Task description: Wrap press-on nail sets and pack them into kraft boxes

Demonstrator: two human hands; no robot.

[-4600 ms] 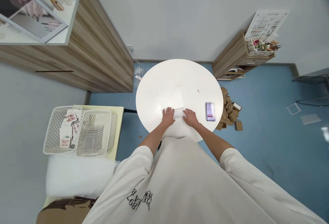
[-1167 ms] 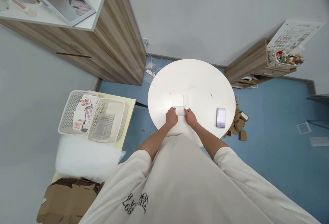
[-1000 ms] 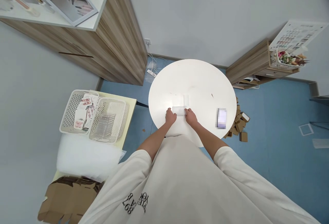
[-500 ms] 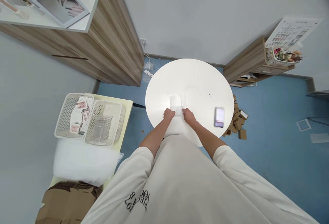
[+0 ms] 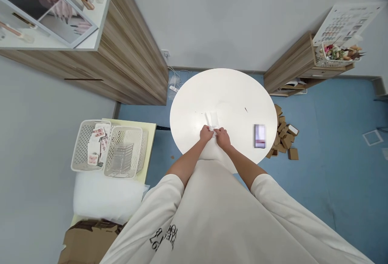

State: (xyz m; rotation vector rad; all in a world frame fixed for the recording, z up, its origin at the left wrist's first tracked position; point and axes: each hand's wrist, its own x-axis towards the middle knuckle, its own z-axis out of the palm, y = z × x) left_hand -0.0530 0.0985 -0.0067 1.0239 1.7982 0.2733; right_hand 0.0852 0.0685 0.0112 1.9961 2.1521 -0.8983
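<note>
A thin, whitish translucent wrapping sheet [image 5: 214,119] lies on the white round table [image 5: 224,84], partly folded; whether it is foam or bubble wrap I cannot tell. My left hand [image 5: 206,134] is closed on the sheet's near left side. From the right, my right hand [image 5: 222,138] pinches the near edge, its fingertips almost meeting those of the left. Both hands cover the folded part, so anything inside it is hidden. A phone-like thing [image 5: 260,136], blurred out, lies on the table to the right.
On the left side table [image 5: 150,128], white baskets [image 5: 79,143] hold printed cards and a stack of clear plastic cases [image 5: 122,157]. Nearer are a bulky white wrapping roll [image 5: 106,197] and flattened cardboard [image 5: 87,244]. Small brown boxes [image 5: 285,139] are heaped on the floor at right.
My hands have come closer together, and the sheet between them is narrower and more folded. The view has shifted slightly.
</note>
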